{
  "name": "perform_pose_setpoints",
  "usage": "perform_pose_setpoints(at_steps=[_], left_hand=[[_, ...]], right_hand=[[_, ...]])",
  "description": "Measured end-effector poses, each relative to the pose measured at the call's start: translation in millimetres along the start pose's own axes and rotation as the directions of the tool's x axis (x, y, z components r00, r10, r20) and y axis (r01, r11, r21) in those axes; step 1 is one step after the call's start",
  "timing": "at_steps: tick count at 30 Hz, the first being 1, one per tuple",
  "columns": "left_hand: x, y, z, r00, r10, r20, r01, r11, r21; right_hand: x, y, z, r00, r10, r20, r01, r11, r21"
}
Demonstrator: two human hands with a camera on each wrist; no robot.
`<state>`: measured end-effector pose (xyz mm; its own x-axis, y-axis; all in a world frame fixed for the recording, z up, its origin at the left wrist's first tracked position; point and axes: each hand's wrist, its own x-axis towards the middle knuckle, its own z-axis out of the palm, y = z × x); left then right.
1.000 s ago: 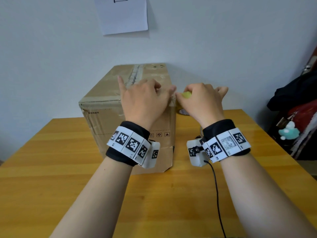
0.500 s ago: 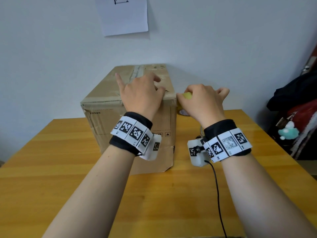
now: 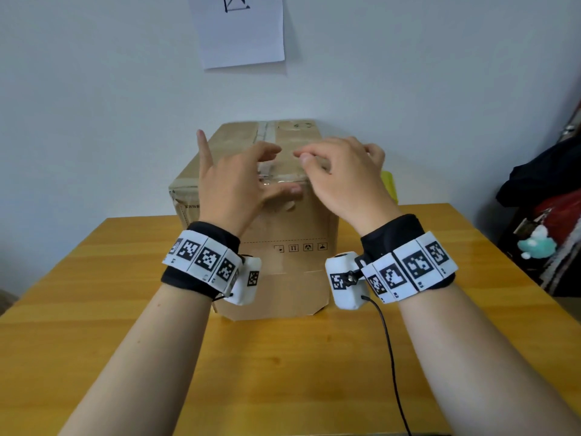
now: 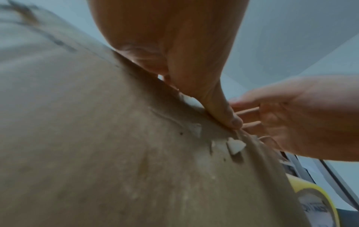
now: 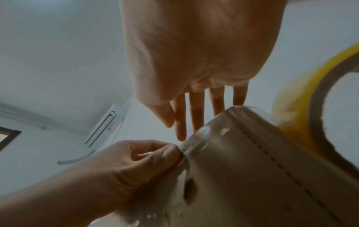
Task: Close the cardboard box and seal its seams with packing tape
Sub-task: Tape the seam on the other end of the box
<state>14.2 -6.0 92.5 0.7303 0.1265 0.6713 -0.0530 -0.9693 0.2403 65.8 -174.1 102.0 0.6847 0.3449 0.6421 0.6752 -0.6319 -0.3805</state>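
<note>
The brown cardboard box (image 3: 283,234) stands closed on the table, with old tape along its top seam. A clear tape strip (image 3: 276,180) runs over its front top edge. My left hand (image 3: 276,171) straddles that edge, its thumb (image 4: 223,113) pressing the tape strip (image 5: 202,135) onto the box (image 4: 97,153) while the fingers arch over the top. Just above the box top hovers my right hand (image 3: 317,155), holding nothing, its fingers (image 5: 196,113) straight. The yellow tape roll (image 3: 389,187) is beside the box's right side, behind my right hand.
The box sits at the far middle of a wooden table (image 3: 283,357), close to a white wall with a paper sheet (image 3: 239,29). A black cable (image 3: 390,357) trails from my right wrist. Dark bags and clothes (image 3: 547,196) are piled at the right.
My right hand has let go of the yellow roll and moved left over the box top. My left hand has spread over the front edge, with its thumb now down on the front face.
</note>
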Motion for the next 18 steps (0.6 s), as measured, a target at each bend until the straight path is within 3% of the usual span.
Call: perform_pose_setpoints(at_steps=[4, 8, 11, 14, 18], left_hand=[[-11.1, -27.4, -13.1, 0.994, -0.095, -0.047, 0.094, 0.995, -0.013], [-22.2, -65.8, -28.5, 0.981, -0.186, -0.053, 0.183, 0.982, -0.052], [-25.5, -93.1, -34.7, 0.970, -0.238, -0.046, 0.223, 0.950, -0.217], [-26.5, -107.7, -38.2, 0.957, -0.292, -0.002, 0.257, 0.846, -0.467], [-27.7, -105.2, -40.6, 0.968, -0.253, -0.001, 0.224, 0.858, -0.462]], right_hand=[[3.6, -20.2, 15.7, 0.986, -0.107, 0.128, 0.096, 0.991, 0.088], [7.5, -35.5, 32.1, 0.975, -0.119, 0.188, 0.108, 0.992, 0.066], [11.7, -48.6, 37.0, 0.975, -0.122, 0.184, 0.112, 0.992, 0.064], [15.0, -64.0, 43.5, 0.969, -0.117, 0.216, 0.104, 0.992, 0.068], [16.9, -79.6, 52.6, 0.965, -0.097, 0.242, 0.092, 0.995, 0.032]])
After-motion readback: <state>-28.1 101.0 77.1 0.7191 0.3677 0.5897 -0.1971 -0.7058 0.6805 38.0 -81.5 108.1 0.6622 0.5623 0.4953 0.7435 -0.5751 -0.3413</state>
